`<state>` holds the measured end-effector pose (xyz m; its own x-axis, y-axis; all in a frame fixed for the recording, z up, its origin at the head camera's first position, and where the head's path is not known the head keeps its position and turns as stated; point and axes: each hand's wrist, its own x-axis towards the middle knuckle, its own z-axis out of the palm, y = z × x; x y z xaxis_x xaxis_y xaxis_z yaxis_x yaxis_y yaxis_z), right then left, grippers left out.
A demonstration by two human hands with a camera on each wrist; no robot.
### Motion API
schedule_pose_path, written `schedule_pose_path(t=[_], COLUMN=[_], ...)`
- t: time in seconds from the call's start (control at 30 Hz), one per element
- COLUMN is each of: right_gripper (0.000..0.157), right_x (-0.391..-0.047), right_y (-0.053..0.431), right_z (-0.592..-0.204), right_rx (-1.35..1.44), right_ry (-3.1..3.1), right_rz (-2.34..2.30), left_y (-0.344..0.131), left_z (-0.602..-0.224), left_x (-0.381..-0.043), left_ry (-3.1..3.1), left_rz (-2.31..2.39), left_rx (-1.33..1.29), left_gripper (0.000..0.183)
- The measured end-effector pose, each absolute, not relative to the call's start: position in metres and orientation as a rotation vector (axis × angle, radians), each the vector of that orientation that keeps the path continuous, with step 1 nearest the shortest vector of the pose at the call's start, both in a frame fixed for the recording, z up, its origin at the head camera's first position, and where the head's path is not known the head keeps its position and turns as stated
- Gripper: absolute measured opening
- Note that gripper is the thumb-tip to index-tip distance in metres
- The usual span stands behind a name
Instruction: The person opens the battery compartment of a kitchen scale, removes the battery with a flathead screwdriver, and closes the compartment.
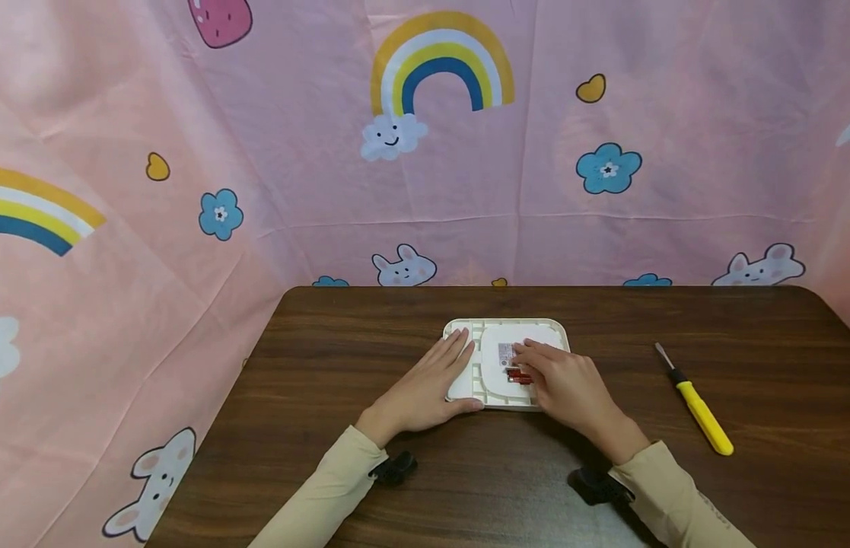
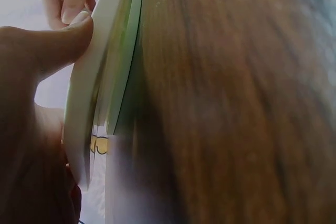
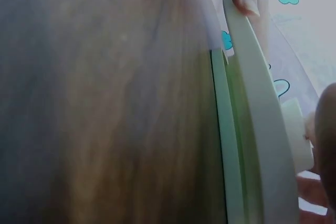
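A white device (image 1: 489, 396) that looks like a kitchen scale lies bottom up on the table. Red batteries (image 1: 517, 376) show in its underside, partly covered by fingers. Across its left end my left hand (image 1: 428, 384) rests with fingers extended; the thumb touches the near edge, as the left wrist view also shows. My right hand (image 1: 568, 384) is over the right half, fingertips beside the printed label (image 1: 504, 354). In the right wrist view it pinches a small white cover (image 3: 296, 136) that stands up above the device; the cover is hidden in the head view.
A screwdriver (image 1: 698, 411) with a yellow handle lies to the right, its tip pointing away. The dark wooden table (image 1: 329, 365) ends at the back before a pink patterned cloth (image 1: 315, 152).
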<state>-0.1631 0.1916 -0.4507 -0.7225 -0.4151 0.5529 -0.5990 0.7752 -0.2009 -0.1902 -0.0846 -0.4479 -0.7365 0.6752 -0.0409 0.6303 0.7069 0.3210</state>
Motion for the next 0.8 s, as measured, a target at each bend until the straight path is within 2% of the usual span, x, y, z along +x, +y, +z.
schedule_pose_path(t=[0.13,0.47,0.8], right_gripper=[0.017,0.013,0.011], right_x=[-0.164,-0.171,-0.171], right_y=[0.194,0.213,0.254], right_z=[-0.450,-0.445,-0.443], right_rx=[0.741,0.654,0.269], right_ry=[-2.422,-2.364,-2.655], right_rz=[0.542,0.539,0.879], left_y=[-0.085,-0.085,-0.084], left_z=[-0.450,-0.450,-0.445], left_x=[-0.190,-0.191,-0.189], left_ry=[2.759,2.753,2.756], left_rz=[0.434,0.424,0.437], left_rx=[1.069,1.076,1.069], left_gripper=[0.097,0.097,0.097])
